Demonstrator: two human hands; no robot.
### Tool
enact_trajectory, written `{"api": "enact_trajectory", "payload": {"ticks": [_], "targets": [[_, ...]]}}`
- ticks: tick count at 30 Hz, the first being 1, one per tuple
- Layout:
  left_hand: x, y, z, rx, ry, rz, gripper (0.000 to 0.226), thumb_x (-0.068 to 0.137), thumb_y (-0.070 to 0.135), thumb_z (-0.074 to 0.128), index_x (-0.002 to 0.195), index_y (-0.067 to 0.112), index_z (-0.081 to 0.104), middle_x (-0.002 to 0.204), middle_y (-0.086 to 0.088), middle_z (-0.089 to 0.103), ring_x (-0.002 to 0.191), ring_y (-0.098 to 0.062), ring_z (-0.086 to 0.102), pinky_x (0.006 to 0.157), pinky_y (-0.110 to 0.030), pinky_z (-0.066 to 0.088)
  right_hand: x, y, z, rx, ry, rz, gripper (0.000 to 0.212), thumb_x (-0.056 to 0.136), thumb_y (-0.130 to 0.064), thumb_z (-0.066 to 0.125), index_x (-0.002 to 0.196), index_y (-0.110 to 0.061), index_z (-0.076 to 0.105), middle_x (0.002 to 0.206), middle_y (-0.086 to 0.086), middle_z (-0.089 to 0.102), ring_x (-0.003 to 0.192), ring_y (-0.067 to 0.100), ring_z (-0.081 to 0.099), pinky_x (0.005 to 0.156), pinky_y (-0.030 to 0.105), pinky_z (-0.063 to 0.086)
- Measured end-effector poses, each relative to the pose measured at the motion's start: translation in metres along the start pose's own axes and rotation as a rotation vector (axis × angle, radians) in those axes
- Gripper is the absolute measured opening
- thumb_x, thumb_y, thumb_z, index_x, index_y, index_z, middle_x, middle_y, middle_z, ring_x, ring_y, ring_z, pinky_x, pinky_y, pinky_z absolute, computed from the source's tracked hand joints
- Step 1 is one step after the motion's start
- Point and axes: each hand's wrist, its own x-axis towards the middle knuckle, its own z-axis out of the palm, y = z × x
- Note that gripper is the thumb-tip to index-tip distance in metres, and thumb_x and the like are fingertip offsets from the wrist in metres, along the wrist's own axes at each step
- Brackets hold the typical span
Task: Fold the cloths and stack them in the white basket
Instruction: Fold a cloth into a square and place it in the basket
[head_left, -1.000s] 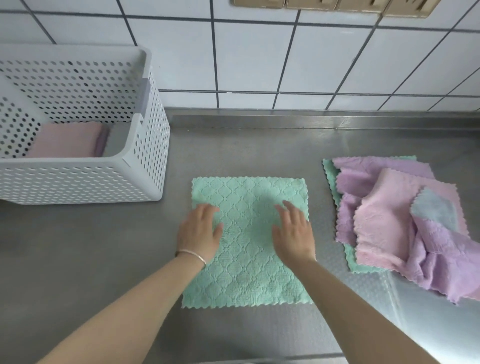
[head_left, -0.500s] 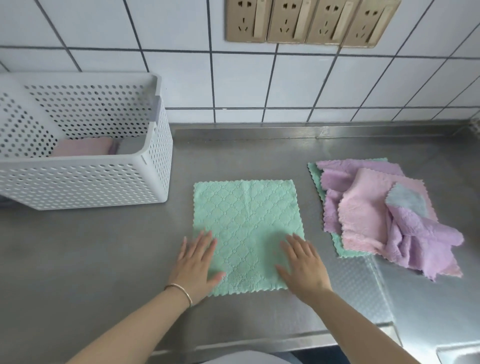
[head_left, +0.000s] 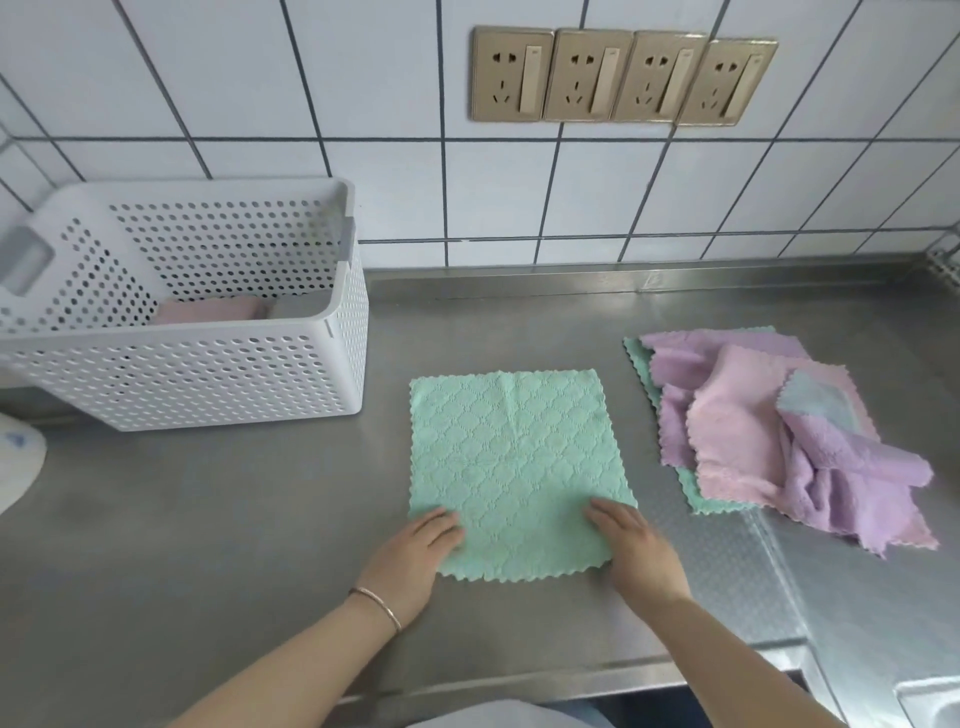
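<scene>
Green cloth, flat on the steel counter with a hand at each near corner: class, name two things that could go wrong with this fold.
1. The green cloth has a crease near its far edge; folding over it may leave the fold uneven.
2. The left hand and right hand sit only at the near corners, so the cloth could slide on the smooth counter and fold skewed.

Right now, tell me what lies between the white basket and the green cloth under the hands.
Head view: only bare steel counter separates the white basket from the green cloth; nothing stands there.
</scene>
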Motion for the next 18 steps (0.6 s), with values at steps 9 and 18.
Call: {"api": "enact_trajectory", "payload": {"ticks": [9,18], "targets": [[-0.006,-0.026,-0.056,-0.472,-0.013,-0.475,0.027,0.091,0.011,0.054,0.111,0.023,0.067,0.103,0.002,0.07,0.096,-0.018,0.064,0.076,-0.024,0.043,0.025,0.016,-0.039,0.576,-0.083,0.414,0.02,0.087,-0.006,0.061,0.097,-0.019,0.072,0.082,-0.003,0.066,0.085,0.017,0.061,0.067,0.023,0.042],[-0.027,-0.021,-0.066,-0.465,-0.503,-0.527,0.028,0.092,0.02,0.049,0.065,0.028,0.049,0.065,0.01,0.057,0.067,-0.012,0.059,0.062,-0.019,0.042,0.007,0.023,-0.057,0.412,-0.495,0.41,0.055,0.085,-0.006,0.06,0.036,-0.031,0.054,0.034,-0.015,0.042,0.047,0.004,0.033,0.044,0.015,0.024]]}}
